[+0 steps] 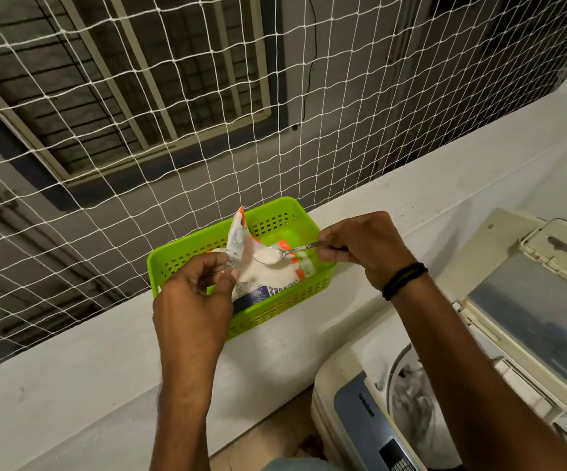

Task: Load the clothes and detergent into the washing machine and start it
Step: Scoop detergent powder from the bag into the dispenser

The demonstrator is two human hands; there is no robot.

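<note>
- Head view: a person stands at a white counter beside an open top-loading washing machine, both hands over a green basket that sits on the counter against white netting.
- The left hand pinches the torn upper edge of a detergent packet between thumb and fingers; its grip is narrow, holding the packet's mouth open.
- The packet lies inside the basket, with white powder showing in its opening.
- The right hand holds a metal spoon by its handle, its grip closed on the end. The spoon's bowl is heaped with white powder and hangs just above the open packet.
- A black band circles the right wrist.
- The machine stands at lower right, below the counter's edge, with its lid raised (the lid panel looks dull and greyish).
- Pale clothes lie in the drum, partly hidden by the right forearm.
- Beyond the netting, a barred window is set in a grey wall.
</note>
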